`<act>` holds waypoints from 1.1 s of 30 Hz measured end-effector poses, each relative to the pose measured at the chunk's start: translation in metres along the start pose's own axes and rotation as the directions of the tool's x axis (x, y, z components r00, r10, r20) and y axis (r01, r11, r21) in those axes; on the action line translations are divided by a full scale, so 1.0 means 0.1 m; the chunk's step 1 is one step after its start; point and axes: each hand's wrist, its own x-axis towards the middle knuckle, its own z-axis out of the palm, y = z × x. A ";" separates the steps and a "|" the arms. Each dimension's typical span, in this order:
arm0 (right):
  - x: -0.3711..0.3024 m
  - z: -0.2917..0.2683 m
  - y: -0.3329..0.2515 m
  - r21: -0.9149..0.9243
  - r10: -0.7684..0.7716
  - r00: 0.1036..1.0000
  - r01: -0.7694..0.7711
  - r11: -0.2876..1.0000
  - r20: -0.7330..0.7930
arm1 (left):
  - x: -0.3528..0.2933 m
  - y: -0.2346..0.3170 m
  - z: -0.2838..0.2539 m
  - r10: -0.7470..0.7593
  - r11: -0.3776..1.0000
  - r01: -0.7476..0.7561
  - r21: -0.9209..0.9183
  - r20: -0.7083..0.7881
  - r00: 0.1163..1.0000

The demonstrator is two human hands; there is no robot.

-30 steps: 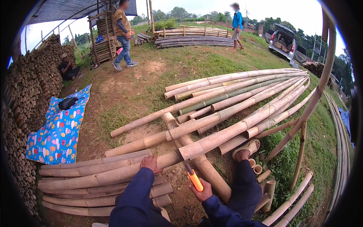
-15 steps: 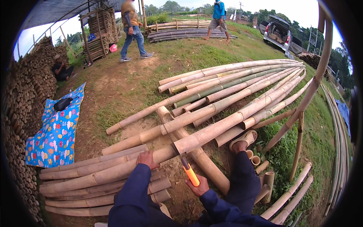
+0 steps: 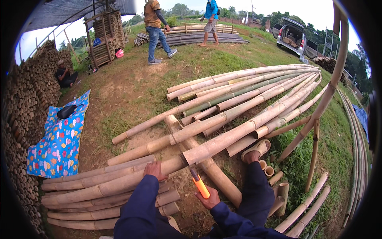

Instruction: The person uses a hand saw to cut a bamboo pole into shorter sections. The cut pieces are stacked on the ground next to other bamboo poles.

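- Right grip (image 3: 208, 198) is clamping one saw (image 3: 201, 188).
- Left grip (image 3: 156, 170) is resting on one pole (image 3: 115, 184); closure I cannot tell.
- Beyond both, one van (image 3: 293, 38) is standing.

Room here for the right grip (image 3: 211, 198): bare dirt (image 3: 188, 187) opens between it and the stacked pole ends (image 3: 170, 196) on the left! But look right: the crosswise log (image 3: 221, 181) bars the way, a leg (image 3: 258, 195) just beyond, and the long pole (image 3: 225, 139) closes the front.
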 end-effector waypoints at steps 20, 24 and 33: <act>-0.01 -0.04 -0.08 -0.017 0.017 1.000 -0.017 1.000 0.024 | 0.00 0.03 0.00 -0.008 1.000 0.008 0.013 0.022 1.000; 0.00 -0.04 -0.07 -0.019 0.010 0.999 -0.010 1.000 0.032 | 0.02 0.01 0.02 -0.004 1.000 0.003 0.013 0.028 1.000; -0.01 -0.03 -0.07 0.012 0.017 1.000 -0.017 1.000 0.025 | 0.02 0.03 0.00 -0.005 1.000 0.005 -0.003 0.018 1.000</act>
